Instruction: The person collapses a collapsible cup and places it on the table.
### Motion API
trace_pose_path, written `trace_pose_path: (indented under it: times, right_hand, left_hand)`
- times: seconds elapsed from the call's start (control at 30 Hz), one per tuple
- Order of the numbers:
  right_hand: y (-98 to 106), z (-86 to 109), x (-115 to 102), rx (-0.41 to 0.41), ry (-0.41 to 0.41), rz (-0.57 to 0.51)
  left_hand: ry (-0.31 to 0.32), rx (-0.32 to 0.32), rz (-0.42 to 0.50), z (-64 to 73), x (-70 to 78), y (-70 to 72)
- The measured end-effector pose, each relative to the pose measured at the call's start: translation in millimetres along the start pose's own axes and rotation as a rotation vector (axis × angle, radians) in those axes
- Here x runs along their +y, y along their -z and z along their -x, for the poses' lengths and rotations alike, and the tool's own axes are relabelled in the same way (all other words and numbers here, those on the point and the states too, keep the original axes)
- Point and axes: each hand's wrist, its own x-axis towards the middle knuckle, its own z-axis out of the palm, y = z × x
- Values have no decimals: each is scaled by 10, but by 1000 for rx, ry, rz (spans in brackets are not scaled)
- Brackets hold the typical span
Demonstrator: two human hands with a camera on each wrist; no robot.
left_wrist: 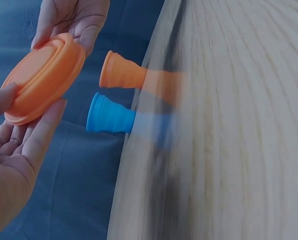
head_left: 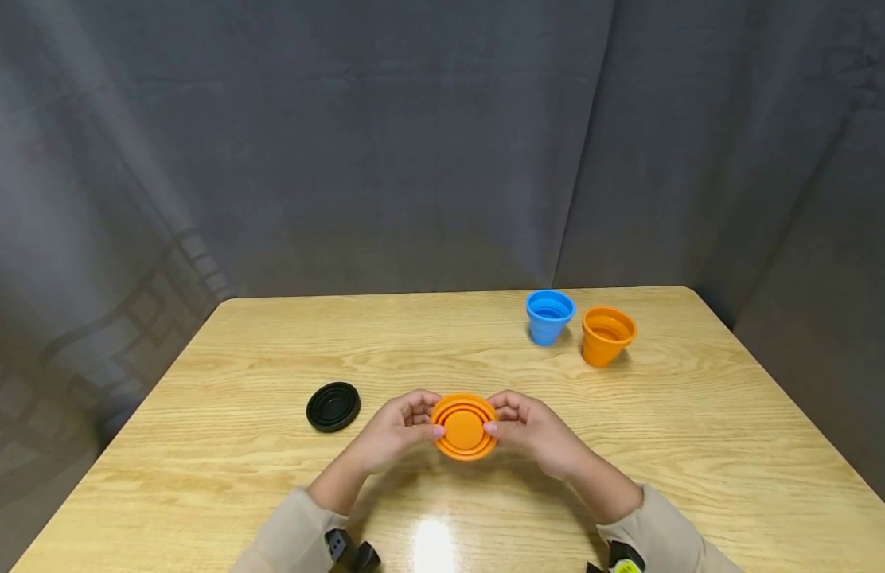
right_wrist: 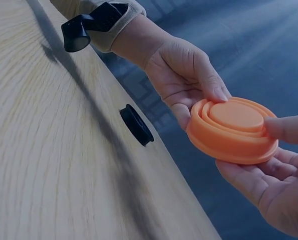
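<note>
Both hands hold a flattened orange collapsible cup (head_left: 464,428) between them, above the front middle of the table. My left hand (head_left: 398,430) pinches its left edge, thumb on the ringed face and fingers behind. On the opposite edge my right hand (head_left: 532,434) grips it the same way. In the right wrist view the folded cup (right_wrist: 236,116) shows its round flat base ringed by nested folds. To the left of my left hand lies a black collapsed cup (head_left: 333,407), flat on the wood.
A blue expanded cup (head_left: 549,317) and an orange expanded cup (head_left: 607,336) stand upright side by side at the back right of the wooden table (head_left: 700,446). Grey curtain (head_left: 385,159) hangs behind the table and along its sides.
</note>
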Motion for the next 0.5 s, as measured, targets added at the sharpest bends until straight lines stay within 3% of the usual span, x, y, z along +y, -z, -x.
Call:
trace_pose_path:
  times: [0.5]
  right_hand:
    - [-27,-36,-31,127,-22,-36]
  left_hand:
    - [-68,80,-54,-26,42,-67]
